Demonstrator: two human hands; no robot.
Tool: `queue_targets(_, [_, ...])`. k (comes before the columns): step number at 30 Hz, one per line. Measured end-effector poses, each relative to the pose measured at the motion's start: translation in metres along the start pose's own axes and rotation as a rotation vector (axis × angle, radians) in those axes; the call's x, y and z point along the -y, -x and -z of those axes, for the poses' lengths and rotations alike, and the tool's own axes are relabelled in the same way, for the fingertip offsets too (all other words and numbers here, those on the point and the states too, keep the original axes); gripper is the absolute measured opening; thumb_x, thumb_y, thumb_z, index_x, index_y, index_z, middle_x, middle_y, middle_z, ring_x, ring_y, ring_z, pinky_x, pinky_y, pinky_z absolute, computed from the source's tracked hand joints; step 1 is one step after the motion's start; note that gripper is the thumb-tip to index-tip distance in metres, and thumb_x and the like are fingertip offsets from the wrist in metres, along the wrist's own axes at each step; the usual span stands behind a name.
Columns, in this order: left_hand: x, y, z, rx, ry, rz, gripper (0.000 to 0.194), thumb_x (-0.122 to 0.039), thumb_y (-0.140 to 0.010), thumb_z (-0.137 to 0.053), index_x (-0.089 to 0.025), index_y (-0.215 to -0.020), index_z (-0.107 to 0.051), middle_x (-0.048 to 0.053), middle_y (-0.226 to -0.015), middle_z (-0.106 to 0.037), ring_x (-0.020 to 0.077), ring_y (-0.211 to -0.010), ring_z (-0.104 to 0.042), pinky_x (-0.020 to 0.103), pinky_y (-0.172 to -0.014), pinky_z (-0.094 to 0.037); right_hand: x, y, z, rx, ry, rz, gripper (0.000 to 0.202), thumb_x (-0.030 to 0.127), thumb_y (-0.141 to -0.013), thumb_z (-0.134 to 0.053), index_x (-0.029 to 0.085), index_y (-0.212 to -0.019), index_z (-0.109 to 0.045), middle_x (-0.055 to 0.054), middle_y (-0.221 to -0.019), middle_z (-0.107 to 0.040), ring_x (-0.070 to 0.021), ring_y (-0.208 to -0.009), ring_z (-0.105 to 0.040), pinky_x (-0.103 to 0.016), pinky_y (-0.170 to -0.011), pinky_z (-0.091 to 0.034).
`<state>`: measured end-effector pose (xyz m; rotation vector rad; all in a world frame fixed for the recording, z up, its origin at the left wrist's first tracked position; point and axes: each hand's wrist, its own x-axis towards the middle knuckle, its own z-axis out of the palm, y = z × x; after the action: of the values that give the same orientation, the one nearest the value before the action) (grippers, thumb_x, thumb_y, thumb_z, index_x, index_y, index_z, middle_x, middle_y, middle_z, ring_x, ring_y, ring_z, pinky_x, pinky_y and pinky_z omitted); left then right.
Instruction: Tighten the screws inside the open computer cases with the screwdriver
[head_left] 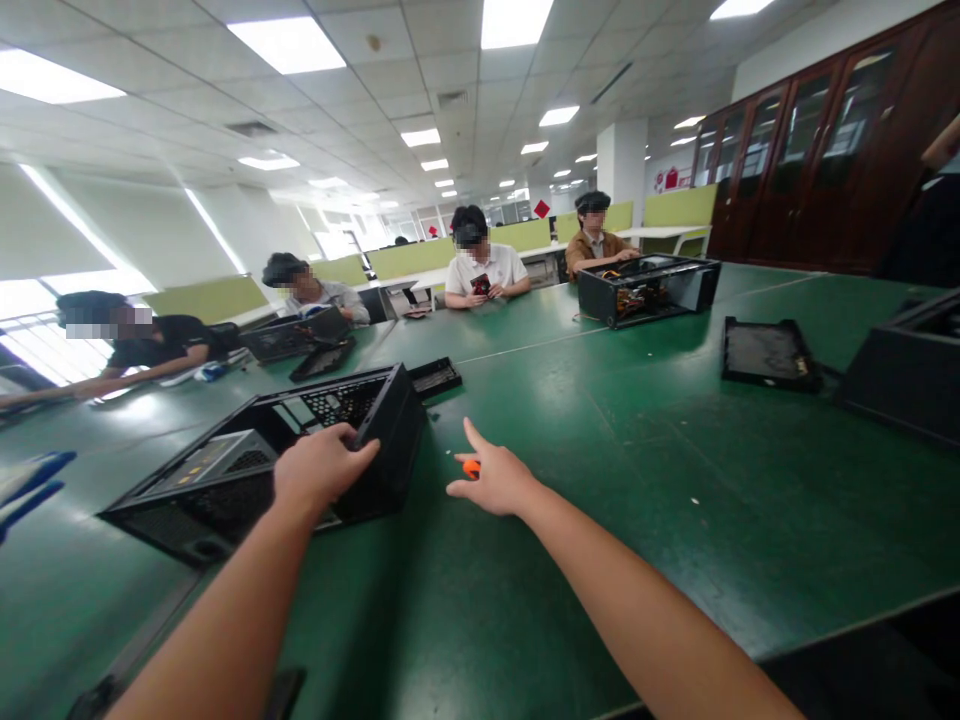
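The left hand (321, 468) gripped the corner of the black computer case (285, 455) on the green tabletop (600, 450) while the right hand (491, 478), fingers spread, hovered over a small orange tool (471, 467), best pinched squarely with the case steadied

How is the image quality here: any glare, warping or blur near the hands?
Head view: bright ceiling panels and blown-out windows at left throw a sheen on the green table; wide-angle warping bends the ceiling lines and table edges; the left hand on the black computer case and the right hand over a small orange thing look fairly sharp, the frame edges softer.
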<state>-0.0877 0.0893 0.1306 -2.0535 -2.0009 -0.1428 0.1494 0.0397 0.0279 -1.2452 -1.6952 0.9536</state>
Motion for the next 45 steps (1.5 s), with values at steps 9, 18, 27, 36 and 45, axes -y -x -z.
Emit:
queue_targets(9, [0.046, -0.016, 0.005, -0.393, 0.26, 0.217, 0.062, -0.037, -0.071, -0.064, -0.013, -0.125, -0.047, 0.017, -0.137, -0.049, 0.0399, -0.134, -0.038, 0.057, -0.112, -0.031, -0.04, 0.054, 0.102, -0.076, -0.642, -0.106, 0.088, 0.039, -0.078, -0.073, 0.022, -0.15, -0.026, -0.012, -0.12, -0.069, -0.0063, -0.049, -0.052, -0.023, -0.048, -0.052])
queue_targets(18, [-0.124, 0.082, -0.086, -0.116, 0.874, -0.377, 0.037, -0.038, -0.083, -0.063, -0.021, -0.116, -0.056, 0.003, -0.094, -0.065, 0.0171, -0.081, -0.066, 0.035, -0.084, -0.056, -0.053, 0.064, 0.113, 0.034, -1.155, -0.089, 0.044, 0.045, -0.095, -0.031, 0.019, -0.127, -0.046, -0.016, -0.12, -0.067, -0.0019, -0.034, -0.016, -0.029, -0.054, -0.053])
queue_targets(27, [-0.155, 0.109, -0.115, -0.019, 0.974, -0.85, 0.058, -0.034, -0.077, -0.075, -0.028, -0.127, -0.046, 0.001, -0.09, -0.064, 0.0145, -0.067, -0.059, 0.032, -0.07, -0.053, -0.061, 0.054, 0.062, 0.153, -1.248, -0.198, 0.042, 0.031, -0.087, -0.037, 0.018, -0.125, -0.049, -0.015, -0.113, -0.071, -0.0037, -0.034, -0.022, -0.027, -0.052, -0.051])
queue_targets(36, [-0.157, 0.115, -0.105, -0.039, 0.863, -0.946, 0.065, -0.018, -0.083, -0.063, -0.029, -0.142, -0.037, 0.005, -0.098, -0.061, 0.0177, -0.079, -0.059, 0.035, -0.074, -0.053, -0.056, 0.061, 0.06, 0.123, -1.285, -0.223, 0.044, 0.033, -0.089, -0.034, 0.015, -0.125, -0.051, -0.017, -0.111, -0.071, -0.0036, -0.033, -0.028, -0.024, -0.049, -0.046])
queue_targets(45, [-0.155, 0.116, -0.11, -0.317, 1.126, -0.844, 0.043, -0.037, -0.087, -0.066, -0.028, -0.129, -0.059, 0.002, -0.084, -0.06, 0.0148, -0.075, -0.057, 0.029, -0.071, -0.05, -0.043, 0.067, 0.051, 0.03, -1.205, -0.252, 0.037, 0.035, -0.09, -0.039, 0.014, -0.107, -0.064, -0.013, -0.097, -0.073, -0.0156, -0.068, -0.064, -0.03, -0.068, -0.051])
